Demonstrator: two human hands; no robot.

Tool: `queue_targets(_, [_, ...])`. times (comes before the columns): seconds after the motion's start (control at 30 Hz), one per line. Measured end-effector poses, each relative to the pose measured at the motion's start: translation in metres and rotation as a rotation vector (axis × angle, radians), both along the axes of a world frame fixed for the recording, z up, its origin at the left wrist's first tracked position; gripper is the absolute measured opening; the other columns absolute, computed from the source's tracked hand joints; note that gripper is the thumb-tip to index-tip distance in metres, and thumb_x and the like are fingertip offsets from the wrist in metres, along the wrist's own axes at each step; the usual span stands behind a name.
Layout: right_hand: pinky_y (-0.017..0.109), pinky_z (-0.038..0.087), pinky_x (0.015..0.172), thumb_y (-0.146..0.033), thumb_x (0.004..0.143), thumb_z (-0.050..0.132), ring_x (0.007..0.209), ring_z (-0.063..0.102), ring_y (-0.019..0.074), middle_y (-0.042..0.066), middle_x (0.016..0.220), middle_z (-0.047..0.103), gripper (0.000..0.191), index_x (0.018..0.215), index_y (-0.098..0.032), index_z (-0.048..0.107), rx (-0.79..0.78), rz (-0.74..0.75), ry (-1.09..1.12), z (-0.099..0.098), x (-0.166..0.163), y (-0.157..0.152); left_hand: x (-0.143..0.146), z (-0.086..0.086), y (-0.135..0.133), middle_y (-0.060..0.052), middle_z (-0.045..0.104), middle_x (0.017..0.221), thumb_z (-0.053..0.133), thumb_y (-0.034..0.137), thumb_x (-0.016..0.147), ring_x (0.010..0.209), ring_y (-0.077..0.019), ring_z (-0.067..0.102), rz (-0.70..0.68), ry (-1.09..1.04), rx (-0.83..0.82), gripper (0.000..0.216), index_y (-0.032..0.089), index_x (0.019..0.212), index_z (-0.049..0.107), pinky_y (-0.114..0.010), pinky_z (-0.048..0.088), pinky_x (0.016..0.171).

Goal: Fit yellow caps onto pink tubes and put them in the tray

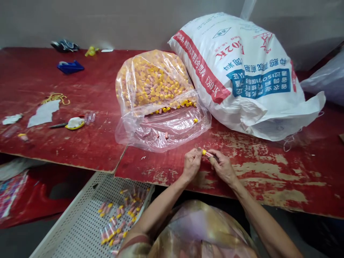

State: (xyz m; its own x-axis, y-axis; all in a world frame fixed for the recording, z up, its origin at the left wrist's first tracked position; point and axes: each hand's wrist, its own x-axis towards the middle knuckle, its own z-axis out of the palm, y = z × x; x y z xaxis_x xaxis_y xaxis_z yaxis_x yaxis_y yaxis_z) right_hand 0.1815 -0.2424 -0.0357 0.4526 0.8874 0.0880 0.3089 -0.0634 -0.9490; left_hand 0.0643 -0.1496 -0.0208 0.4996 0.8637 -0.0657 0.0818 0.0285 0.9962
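Note:
A small tube with a yellow cap and a pink-and-white body [208,154] is held level above the table's front edge, between my two hands. My right hand [223,167] pinches its plain end between thumb and fingers. The fingers of my left hand [192,163] are curled closed at the yellow cap; exactly how they grip is hard to see. Just beyond lies an open clear plastic bag [161,125] full of small yellow-capped pieces, a few of them loose near its mouth. Below left, a white perforated basket [80,215] contains several clear tubes with yellow caps [109,231].
A big white printed woven sack [258,71] leans at the back right. On the left of the red table [94,150] are a blue tape dispenser [70,67], scissors [75,123], white paper [44,114], yellow rubber bands [56,97] and clear empty tubes [90,117].

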Motion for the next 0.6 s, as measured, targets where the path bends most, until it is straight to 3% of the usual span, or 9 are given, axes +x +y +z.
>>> queue_targets(0.1, [0.025,0.046,0.063,-0.033,0.09,0.051,0.07,0.058,0.0142,0.003,0.087,0.063,0.022,0.105,-0.02,0.06,0.052,0.207,-0.079,0.006,-0.009,-0.002,0.001,0.001,0.013,-0.004,0.057,0.06,0.035,0.071,0.081,0.058,-0.015,0.052,0.031,0.016,-0.246,0.065,0.016,0.059,0.062,-0.027,0.041,0.061])
queue_targets(0.17, [0.029,0.047,0.074,-0.028,0.089,0.05,0.086,0.059,0.0173,0.005,0.096,0.063,0.02,0.105,-0.02,0.06,0.104,0.314,-0.149,0.008,-0.02,-0.003,0.003,0.002,0.017,-0.005,0.058,0.06,0.028,0.078,0.077,0.055,-0.0147,0.053,-0.024,-0.041,-0.447,0.073,0.016,0.06,0.061,-0.027,0.041,0.057])
queue_targets(0.23, [0.03,0.047,0.078,-0.024,0.089,0.047,0.088,0.058,0.0176,0.006,0.097,0.061,0.02,0.106,-0.02,0.058,0.147,0.351,-0.181,0.008,-0.03,-0.006,0.003,0.003,0.014,-0.006,0.057,0.057,0.025,0.083,0.073,0.051,-0.0137,0.051,-0.081,-0.073,-0.573,0.077,0.015,0.059,0.06,-0.026,0.04,0.054])
queue_targets(0.3, [0.03,0.048,0.077,-0.023,0.089,0.045,0.085,0.057,0.0167,0.006,0.093,0.059,0.02,0.106,-0.019,0.056,0.202,0.332,-0.182,0.005,-0.038,-0.006,0.0,0.004,0.01,-0.005,0.054,0.052,0.025,0.084,0.072,0.048,-0.0127,0.049,-0.072,-0.059,-0.583,0.078,0.015,0.055,0.057,-0.026,0.039,0.052])
queue_targets(0.4, [0.028,0.048,0.074,-0.02,0.087,0.044,0.083,0.056,0.0158,0.005,0.09,0.057,0.02,0.105,-0.019,0.053,0.257,0.358,-0.224,0.004,-0.043,-0.002,-0.009,0.005,0.011,-0.005,0.053,0.051,0.03,0.081,0.073,0.049,-0.0138,0.049,-0.047,0.03,-0.431,0.074,0.015,0.054,0.057,-0.026,0.039,0.052])
queue_targets(0.5, [0.03,0.049,0.074,-0.016,0.085,0.043,0.085,0.055,0.0178,0.008,0.092,0.056,0.022,0.106,-0.016,0.051,0.226,0.404,-0.405,0.011,-0.042,0.006,-0.018,0.013,0.016,-0.004,0.054,0.052,0.04,0.077,0.073,0.051,-0.0148,0.05,-0.169,0.15,-0.281,0.067,0.015,0.054,0.057,-0.026,0.039,0.052])
queue_targets(0.6, [0.033,0.049,0.08,-0.016,0.084,0.044,0.095,0.055,0.0199,0.012,0.104,0.056,0.03,0.114,-0.014,0.049,0.191,0.41,-0.515,0.021,-0.03,0.009,-0.042,0.026,0.016,0.001,0.053,0.057,0.056,0.069,0.07,0.049,-0.0112,0.044,-0.311,0.194,-0.335,0.053,0.016,0.068,0.059,-0.021,0.033,0.047])
